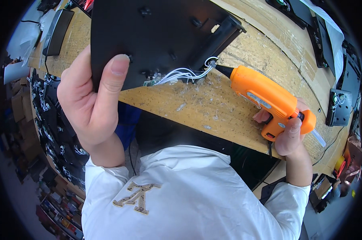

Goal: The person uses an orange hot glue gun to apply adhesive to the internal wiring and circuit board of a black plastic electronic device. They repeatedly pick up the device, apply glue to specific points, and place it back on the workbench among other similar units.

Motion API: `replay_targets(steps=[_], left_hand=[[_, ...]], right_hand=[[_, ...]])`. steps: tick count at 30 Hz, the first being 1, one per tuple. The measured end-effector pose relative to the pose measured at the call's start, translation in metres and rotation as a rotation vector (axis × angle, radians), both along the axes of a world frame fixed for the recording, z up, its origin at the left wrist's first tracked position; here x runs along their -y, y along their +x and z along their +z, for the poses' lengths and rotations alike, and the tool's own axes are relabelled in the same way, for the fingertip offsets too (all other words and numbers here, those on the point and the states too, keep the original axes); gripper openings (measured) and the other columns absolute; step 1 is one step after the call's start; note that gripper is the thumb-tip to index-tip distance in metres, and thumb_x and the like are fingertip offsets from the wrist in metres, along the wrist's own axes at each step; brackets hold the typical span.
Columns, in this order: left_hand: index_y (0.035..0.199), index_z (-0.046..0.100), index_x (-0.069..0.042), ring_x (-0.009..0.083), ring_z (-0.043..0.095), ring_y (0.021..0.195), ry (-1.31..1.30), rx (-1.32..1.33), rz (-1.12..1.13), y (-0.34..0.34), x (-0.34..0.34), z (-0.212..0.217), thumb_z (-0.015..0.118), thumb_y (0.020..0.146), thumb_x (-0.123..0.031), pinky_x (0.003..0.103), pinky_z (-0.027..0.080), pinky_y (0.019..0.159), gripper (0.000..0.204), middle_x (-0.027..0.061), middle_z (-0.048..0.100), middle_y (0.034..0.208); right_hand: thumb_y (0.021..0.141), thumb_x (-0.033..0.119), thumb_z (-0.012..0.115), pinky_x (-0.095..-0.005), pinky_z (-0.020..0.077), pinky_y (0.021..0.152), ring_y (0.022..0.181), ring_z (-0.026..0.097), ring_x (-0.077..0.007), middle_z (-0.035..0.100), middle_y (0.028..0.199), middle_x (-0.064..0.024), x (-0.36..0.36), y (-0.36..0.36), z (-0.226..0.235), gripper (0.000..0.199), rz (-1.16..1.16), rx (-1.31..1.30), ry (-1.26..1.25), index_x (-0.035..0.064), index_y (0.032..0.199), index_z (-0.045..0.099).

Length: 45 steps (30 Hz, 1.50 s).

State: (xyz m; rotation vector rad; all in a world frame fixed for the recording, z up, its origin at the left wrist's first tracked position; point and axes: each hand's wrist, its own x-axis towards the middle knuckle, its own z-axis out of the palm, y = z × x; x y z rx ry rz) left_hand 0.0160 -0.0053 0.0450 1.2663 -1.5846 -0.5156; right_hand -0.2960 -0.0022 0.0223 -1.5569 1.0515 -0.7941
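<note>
Left hand [89, 108]: fingers clamped on panel [149, 36] edge.
Right hand [289, 136]: fingers wrapped round glue gun [265, 94], nozzle at wires [185, 74].
Counter [205, 108]: glue specks; more panels [341, 108] at right.

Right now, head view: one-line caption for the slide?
Left hand tilts a black panel while the right hand aims an orange glue gun at its white wires.
</note>
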Motion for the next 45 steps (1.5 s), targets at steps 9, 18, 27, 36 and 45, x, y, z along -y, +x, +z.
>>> replay_targets(steps=[9,18,27,36,45], left_hand=[[0.099,0.062,0.007,0.004,0.044,0.067,0.053,-0.039,-0.032,0.005,0.0,-0.002,0.063,0.09,-0.011,0.016,0.033,0.061,0.02,-0.0021,0.057,0.076],[0.111,0.058,0.009,0.0069,0.056,0.079,0.199,-0.515,-0.017,0.001,-0.006,-0.014,0.054,0.095,-0.009,0.018,0.043,0.07,0.024,0.0064,0.064,0.092],[0.114,0.055,0.012,0.0155,0.065,0.084,0.406,-0.866,0.029,-0.009,-0.03,-0.035,0.048,0.096,-0.006,0.027,0.053,0.077,0.026,0.0152,0.066,0.099],[0.108,0.057,0.01,0.0126,0.065,0.072,0.504,-0.912,-0.041,-0.005,-0.03,-0.035,0.047,0.097,-0.01,0.023,0.054,0.063,0.025,0.0141,0.066,0.092],[0.107,0.056,0.008,0.0115,0.064,0.068,0.476,-0.891,0.149,-0.024,-0.029,-0.031,0.046,0.097,-0.011,0.022,0.053,0.057,0.024,0.0123,0.066,0.088]], right_hand=[[0.089,0.059,0.044,-0.0288,0.0445,0.051,0.054,0.059,-0.0176,0.061,0.062,-0.0069,0.0,0.003,0.0,0.064,-0.029,-0.011,-0.035,-0.0014,0.087,0.065],[0.083,0.051,0.055,-0.0308,0.0421,0.049,0.049,0.054,-0.0205,0.055,0.059,-0.005,0.006,-0.005,-0.012,0.052,0.052,0.003,-0.129,-0.0001,0.079,0.063],[0.08,0.061,0.059,-0.0309,0.0396,0.048,0.049,0.051,-0.0227,0.05,0.058,-0.0064,-0.002,-0.007,-0.015,0.062,0.13,-0.022,-0.229,-0.0008,0.075,0.058],[0.08,0.062,0.06,-0.0303,0.0396,0.048,0.049,0.052,-0.0233,0.051,0.059,-0.0069,-0.002,-0.006,-0.011,0.063,0.125,-0.013,-0.218,-0.0004,0.072,0.056],[0.073,0.063,0.069,-0.0324,0.0484,0.053,0.056,0.06,-0.0264,0.059,0.066,-0.0104,0.002,-0.002,0.0,0.068,0.254,-0.142,-0.417,-0.0044,0.083,0.061]])
